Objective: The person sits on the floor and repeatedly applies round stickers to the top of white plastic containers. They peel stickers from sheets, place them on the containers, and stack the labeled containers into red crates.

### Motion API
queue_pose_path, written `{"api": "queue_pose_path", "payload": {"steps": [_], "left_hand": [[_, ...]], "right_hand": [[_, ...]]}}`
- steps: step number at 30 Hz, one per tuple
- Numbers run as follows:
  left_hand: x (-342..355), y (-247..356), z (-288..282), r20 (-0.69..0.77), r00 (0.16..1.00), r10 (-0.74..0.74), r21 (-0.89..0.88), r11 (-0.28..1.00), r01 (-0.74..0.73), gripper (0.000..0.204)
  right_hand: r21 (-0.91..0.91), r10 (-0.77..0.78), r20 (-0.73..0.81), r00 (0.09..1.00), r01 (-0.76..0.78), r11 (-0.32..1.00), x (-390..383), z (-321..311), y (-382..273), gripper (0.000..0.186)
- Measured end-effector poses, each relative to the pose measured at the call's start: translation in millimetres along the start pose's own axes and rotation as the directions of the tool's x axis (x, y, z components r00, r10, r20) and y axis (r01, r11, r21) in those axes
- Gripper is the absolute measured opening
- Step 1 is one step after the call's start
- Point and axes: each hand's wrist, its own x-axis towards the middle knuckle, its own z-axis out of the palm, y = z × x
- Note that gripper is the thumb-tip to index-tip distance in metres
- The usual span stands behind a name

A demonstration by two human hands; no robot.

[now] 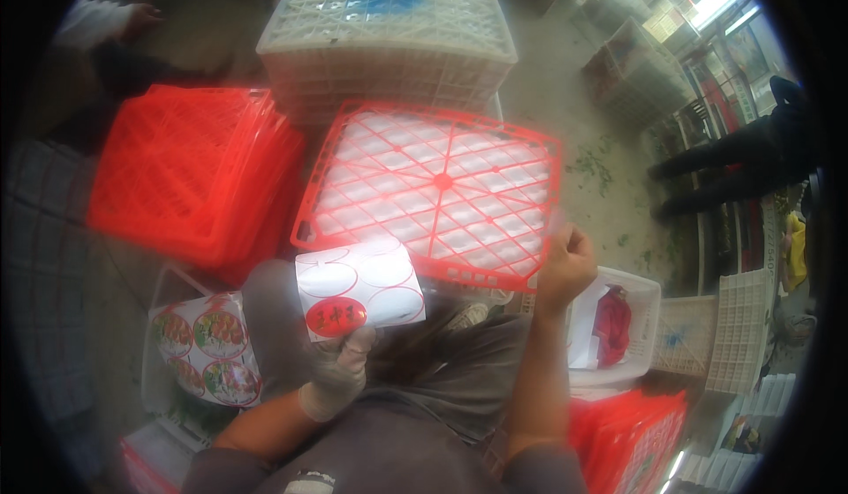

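Pinches a white rectangular sheet of red-ringed oval stickers between the closed thumb and fingers of the pale-gloved left hand, at seven o'clock from the white-lined red lattice plastic crate. Curls the bare right hand mostly closed near that crate's four-o'clock corner, too unclear to tell if holding anything. Has a stack of red lattice plastic crates at nine o'clock, a translucent white plastic crate at twelve

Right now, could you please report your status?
Left grip holding white rectangular sticker sheet. Right grip curled by red plastic lattice crate, contact unclear. Sheet partly hides crate.
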Motion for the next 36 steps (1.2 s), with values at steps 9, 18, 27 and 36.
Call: {"api": "queue_pose_path", "payload": {"steps": [9, 18, 27, 36], "left_hand": [[-9, -1, 1, 0.064, 0.997, -0.052, 0.022, 0.998, 0.051, 0.009], [12, 16, 14, 0.172, 0.972, -0.159, -0.089, 0.980, 0.177, 0.010], [17, 29, 2, 0.088, 0.890, -0.447, -0.338, 0.827, 0.449, 0.012], [21, 26, 1, 0.071, 0.840, -0.539, -0.454, 0.732, 0.508, 0.012]], "right_hand": [[-0.303, -0.523, 0.377, 0.764, 0.636, 0.710, -3, 68, 36, 0.013], [0.110, 0.046, 0.983, 0.178, -0.771, 0.627, -75, -23, -67, 0.028], [0.357, 0.114, 0.856, 0.505, -0.735, 0.576, -77, -15, -70, 0.021], [0.352, 0.074, 0.865, 0.496, -0.706, 0.615, -77, -20, -69, 0.021]]}}
